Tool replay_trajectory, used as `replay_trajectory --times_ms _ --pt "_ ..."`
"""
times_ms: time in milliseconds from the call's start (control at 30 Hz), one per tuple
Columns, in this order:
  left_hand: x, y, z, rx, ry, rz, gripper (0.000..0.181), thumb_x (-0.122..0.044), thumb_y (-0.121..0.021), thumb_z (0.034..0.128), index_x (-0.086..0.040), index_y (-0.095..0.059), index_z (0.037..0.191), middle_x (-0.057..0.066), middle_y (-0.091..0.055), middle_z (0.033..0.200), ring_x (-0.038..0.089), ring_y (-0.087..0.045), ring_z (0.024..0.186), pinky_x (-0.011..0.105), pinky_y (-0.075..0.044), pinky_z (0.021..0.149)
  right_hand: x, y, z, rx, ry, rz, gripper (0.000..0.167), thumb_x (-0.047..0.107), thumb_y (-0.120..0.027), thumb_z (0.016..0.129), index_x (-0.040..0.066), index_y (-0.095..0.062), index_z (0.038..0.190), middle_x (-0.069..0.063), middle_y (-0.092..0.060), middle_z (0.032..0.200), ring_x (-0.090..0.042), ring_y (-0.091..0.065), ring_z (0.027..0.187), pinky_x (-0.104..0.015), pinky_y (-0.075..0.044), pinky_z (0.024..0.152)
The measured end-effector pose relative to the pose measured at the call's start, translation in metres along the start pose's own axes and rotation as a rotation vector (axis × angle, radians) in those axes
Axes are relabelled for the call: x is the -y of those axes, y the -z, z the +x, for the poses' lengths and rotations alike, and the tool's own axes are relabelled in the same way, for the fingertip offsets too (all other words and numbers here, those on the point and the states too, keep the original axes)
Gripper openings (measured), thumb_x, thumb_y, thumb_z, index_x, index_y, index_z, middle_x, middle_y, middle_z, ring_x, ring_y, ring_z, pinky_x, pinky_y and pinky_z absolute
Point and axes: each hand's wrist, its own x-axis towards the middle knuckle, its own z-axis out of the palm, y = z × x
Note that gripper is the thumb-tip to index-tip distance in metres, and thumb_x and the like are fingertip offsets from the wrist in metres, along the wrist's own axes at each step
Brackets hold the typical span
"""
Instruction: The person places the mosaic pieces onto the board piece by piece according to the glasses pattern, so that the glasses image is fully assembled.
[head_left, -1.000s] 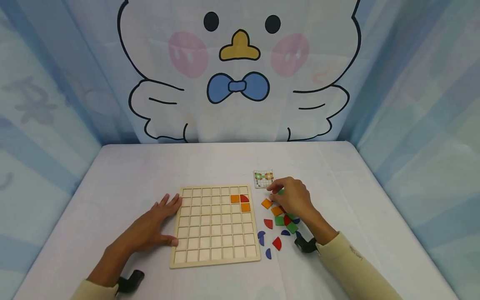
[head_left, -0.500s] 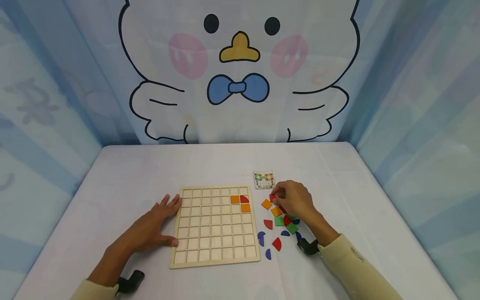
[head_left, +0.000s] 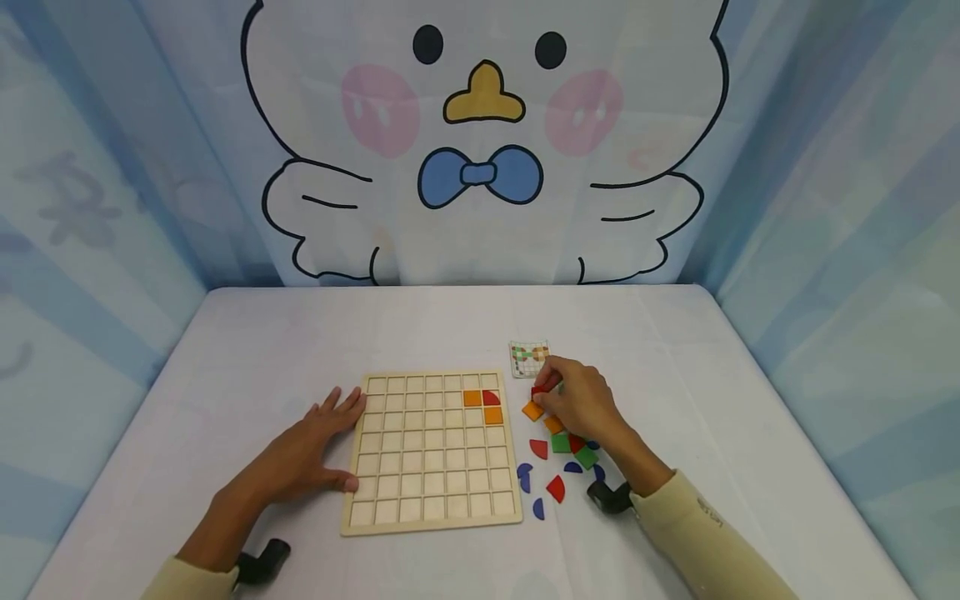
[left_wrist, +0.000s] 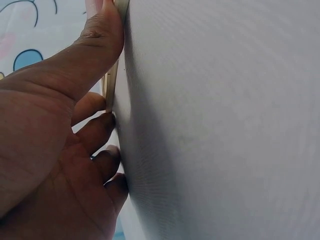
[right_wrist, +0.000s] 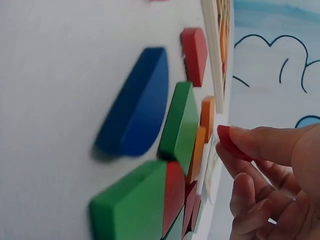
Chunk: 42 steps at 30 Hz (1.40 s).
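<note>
R grip (head_left: 585, 402) pinches red pc (right_wrist: 233, 145) (prob. light, stiff); hold by edges. L grip (head_left: 306, 450) spread, touching board (head_left: 431, 528).

A white table (head_left: 277, 333), faintly creased, carries a pale gridded board (head_left: 433, 461) lying flat. Just beyond the board's far right corner lies a small printed card (head_left: 522, 360). Loose pieces spread to the right of the board (some are partly hidden): an orange square (head_left: 532, 410) near its edge, a green square (head_left: 560, 443) in the bunch farther out, and a red quarter-circle (head_left: 555, 488) apart from that bunch. A blue half-disc (head_left: 538, 508) lies beside the board's near right corner.
</note>
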Motion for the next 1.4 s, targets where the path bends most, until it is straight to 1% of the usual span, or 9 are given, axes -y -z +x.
replay_trajectory --times_ms 133,267,367,433,567,733,1033,1267,1400 --pt "0.0 0.0 0.0 -0.001 0.003 0.005 0.123 -0.047 -0.094 0.0705 -0.009 -0.03 0.168 0.015 -0.023 0.176 0.048 -0.015 0.164 0.068 -0.018 0.13 0.007 -0.003 0.0 -0.001 0.001 0.035 0.014 0.019 -0.084 0.093 0.019 -0.073 0.102 -0.001 -0.077 0.097 -0.018 -0.058 0.069 -0.028 -0.05 0.058" --pt "-0.001 0.001 -0.001 -0.001 0.004 0.008 0.122 -0.047 -0.093 0.071 -0.009 -0.03 0.168 0.015 -0.024 0.176 0.048 -0.016 0.164 0.068 -0.018 0.131 0.016 -0.006 -0.001 -0.013 0.011 0.044 0.011 0.019 -0.086 0.091 0.024 -0.076 0.095 0.003 -0.076 0.099 -0.02 -0.058 0.08 -0.029 -0.046 0.067" --pt "-0.002 0.001 -0.001 -0.005 -0.004 0.009 0.121 -0.047 -0.093 0.0714 -0.008 -0.031 0.167 0.016 -0.025 0.176 0.048 -0.017 0.163 0.068 -0.019 0.13 0.024 -0.01 -0.003 -0.016 0.031 0.058 0.014 0.017 -0.086 0.09 0.025 -0.075 0.093 0.004 -0.073 0.097 -0.021 -0.056 0.084 -0.031 -0.043 0.069" --pt "-0.003 0.001 -0.001 -0.008 -0.007 0.01 0.121 -0.047 -0.093 0.0712 -0.007 -0.031 0.167 0.017 -0.025 0.176 0.049 -0.017 0.163 0.068 -0.019 0.13 0.03 -0.014 -0.003 -0.009 0.056 0.068 0.015 0.017 -0.086 0.091 0.026 -0.075 0.097 0.005 -0.071 0.093 -0.019 -0.055 0.082 -0.029 -0.042 0.068" --pt "-0.002 0.001 -0.001 -0.008 0.002 0.01 0.122 -0.046 -0.094 0.0707 -0.007 -0.031 0.167 0.016 -0.025 0.176 0.048 -0.016 0.163 0.068 -0.018 0.13 0.04 -0.021 -0.005 0.016 0.121 0.082 0.019 0.017 -0.083 0.093 0.028 -0.076 0.106 0.006 -0.068 0.088 -0.017 -0.052 0.069 -0.025 -0.04 0.056" --pt "0.001 0.0 -0.002 -0.008 0.003 0.002 0.122 -0.045 -0.094 0.0707 -0.007 -0.03 0.167 0.016 -0.024 0.176 0.048 -0.016 0.164 0.069 -0.018 0.13 0.051 -0.03 -0.006 0.044 0.151 0.105 0.015 0.019 -0.083 0.093 0.028 -0.074 0.102 0.008 -0.071 0.088 -0.015 -0.052 0.063 -0.024 -0.038 0.052" --pt "0.002 -0.002 -0.001 -0.01 -0.002 0.007 0.121 -0.046 -0.094 0.071 -0.009 -0.03 0.168 0.014 -0.025 0.176 0.047 -0.016 0.164 0.068 -0.018 0.13 0.068 -0.038 -0.003 0.044 0.152 0.115 0.019 0.02 -0.086 0.091 0.023 -0.068 0.095 0.008 -0.069 0.089 -0.013 -0.053 0.07 -0.026 -0.043 0.062" --pt "0.001 -0.001 -0.001 -0.007 0.001 0.012 0.121 -0.045 -0.094 0.0714 -0.009 -0.03 0.168 0.014 -0.024 0.176 0.047 -0.015 0.164 0.068 -0.018 0.131 0.073 -0.041 0.001 0.051 0.234 0.105 0.02 0.019 -0.082 0.095 0.027 -0.075 0.112 0.008 -0.069 0.087 -0.012 -0.056 0.07 -0.026 -0.046 0.061" --pt "-0.001 0.001 0.0 -0.005 -0.001 0.012 0.122 -0.045 -0.094 0.0714 -0.009 -0.03 0.168 0.014 -0.024 0.176 0.047 -0.015 0.164 0.069 -0.018 0.13 0.077 -0.043 0.006 0.041 0.232 0.103 0.011 0.02 -0.08 0.096 0.025 -0.075 0.105 0.008 -0.075 0.087 -0.009 -0.063 0.074 -0.028 -0.05 0.063"
